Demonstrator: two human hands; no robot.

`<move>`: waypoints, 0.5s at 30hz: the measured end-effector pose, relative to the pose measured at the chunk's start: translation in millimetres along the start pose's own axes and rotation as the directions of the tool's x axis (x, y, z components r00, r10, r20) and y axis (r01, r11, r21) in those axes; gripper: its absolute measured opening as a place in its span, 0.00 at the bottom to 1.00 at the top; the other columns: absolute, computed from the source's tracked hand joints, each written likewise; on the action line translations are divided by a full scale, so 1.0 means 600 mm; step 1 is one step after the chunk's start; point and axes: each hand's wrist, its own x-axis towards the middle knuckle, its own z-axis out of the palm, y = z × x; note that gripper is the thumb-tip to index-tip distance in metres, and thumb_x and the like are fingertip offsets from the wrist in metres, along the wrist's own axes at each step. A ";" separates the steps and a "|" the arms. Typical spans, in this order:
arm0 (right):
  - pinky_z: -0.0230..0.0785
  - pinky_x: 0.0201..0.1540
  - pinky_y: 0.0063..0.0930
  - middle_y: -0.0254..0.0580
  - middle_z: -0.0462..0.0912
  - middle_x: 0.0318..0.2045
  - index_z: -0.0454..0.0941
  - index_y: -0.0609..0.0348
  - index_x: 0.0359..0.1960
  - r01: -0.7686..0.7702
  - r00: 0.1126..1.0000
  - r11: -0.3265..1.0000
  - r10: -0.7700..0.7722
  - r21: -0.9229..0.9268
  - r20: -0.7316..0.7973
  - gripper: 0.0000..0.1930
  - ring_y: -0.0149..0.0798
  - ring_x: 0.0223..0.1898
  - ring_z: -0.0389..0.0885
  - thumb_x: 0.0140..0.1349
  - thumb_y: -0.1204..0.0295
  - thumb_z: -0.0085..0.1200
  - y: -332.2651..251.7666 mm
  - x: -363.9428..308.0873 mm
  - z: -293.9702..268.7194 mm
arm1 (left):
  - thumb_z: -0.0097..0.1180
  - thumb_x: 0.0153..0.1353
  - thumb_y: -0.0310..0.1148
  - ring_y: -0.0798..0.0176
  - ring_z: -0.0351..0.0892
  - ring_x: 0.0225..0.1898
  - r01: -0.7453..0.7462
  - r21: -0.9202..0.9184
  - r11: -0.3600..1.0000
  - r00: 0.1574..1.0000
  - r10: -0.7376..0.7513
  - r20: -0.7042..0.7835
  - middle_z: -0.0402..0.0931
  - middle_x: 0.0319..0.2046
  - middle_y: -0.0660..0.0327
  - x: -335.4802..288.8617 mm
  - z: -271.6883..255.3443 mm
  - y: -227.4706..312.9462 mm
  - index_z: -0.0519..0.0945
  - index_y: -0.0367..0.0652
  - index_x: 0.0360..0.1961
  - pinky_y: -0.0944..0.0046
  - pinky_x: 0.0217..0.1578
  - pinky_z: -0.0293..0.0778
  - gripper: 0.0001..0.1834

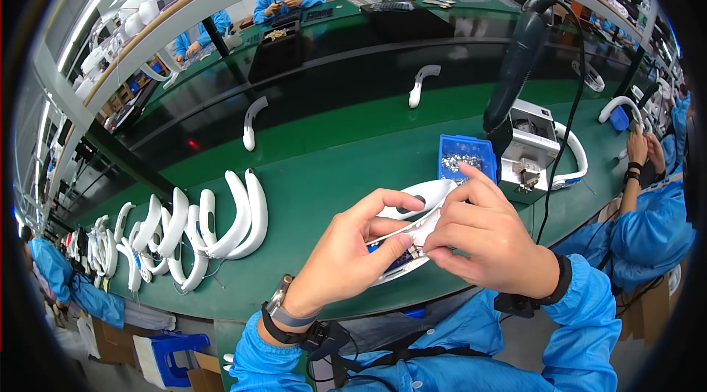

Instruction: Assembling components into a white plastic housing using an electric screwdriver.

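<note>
A white curved plastic housing (428, 191), with a blue circuit board and wires partly showing inside it, is held above the green bench in front of me. My left hand (340, 258) grips its left side, thumb on the near edge and fingers over the far one. On the other side, my right hand (495, 239) has its fingertips pinched together at the opening of the housing; whatever is between them is hidden. Just beyond my right hand stands a blue bin (484, 147) of small metal parts.
A dark power screwdriver (518, 60) hangs on the right above a metal box-shaped device (532, 143). Several white curved housings (250, 215) lie along the left bench (317, 204). Two more white pieces (416, 90) rest farther off. A co-worker's hands (642, 152) are at the right.
</note>
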 end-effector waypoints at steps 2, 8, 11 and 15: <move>0.64 0.64 0.59 0.31 0.75 0.27 0.81 0.54 0.27 0.024 1.000 1.000 -0.024 0.019 0.013 0.09 0.40 0.39 0.77 0.44 0.75 0.69 -0.003 0.003 0.000 | 0.54 0.66 0.21 0.68 0.81 0.48 0.015 0.002 1.000 1.000 -0.015 0.002 0.84 0.44 0.49 -0.002 0.002 0.003 0.69 0.34 0.58 0.69 0.48 0.76 0.20; 0.65 0.64 0.58 0.32 0.76 0.28 0.81 0.54 0.28 0.016 0.998 1.000 -0.017 0.023 0.062 0.09 0.40 0.38 0.77 0.46 0.74 0.69 0.004 0.008 0.002 | 0.54 0.66 0.21 0.67 0.81 0.47 0.032 0.022 0.999 0.999 -0.033 0.017 0.85 0.43 0.50 0.003 -0.004 -0.007 0.68 0.35 0.60 0.68 0.49 0.76 0.22; 0.66 0.63 0.58 0.33 0.75 0.28 0.80 0.56 0.28 0.067 0.993 0.997 -0.069 0.025 0.093 0.09 0.40 0.38 0.77 0.47 0.74 0.69 -0.002 0.014 -0.005 | 0.54 0.66 0.20 0.67 0.82 0.47 0.029 0.040 0.999 1.000 -0.029 0.008 0.85 0.43 0.50 -0.002 0.000 0.004 0.68 0.35 0.61 0.68 0.49 0.76 0.22; 0.67 0.63 0.57 0.35 0.75 0.28 0.79 0.58 0.28 0.136 0.986 0.990 -0.132 -0.037 0.100 0.08 0.41 0.38 0.77 0.49 0.74 0.67 0.002 0.025 0.002 | 0.53 0.66 0.20 0.66 0.82 0.47 0.040 0.051 0.998 0.999 -0.040 0.000 0.85 0.43 0.50 0.006 -0.007 0.006 0.68 0.35 0.61 0.67 0.50 0.76 0.23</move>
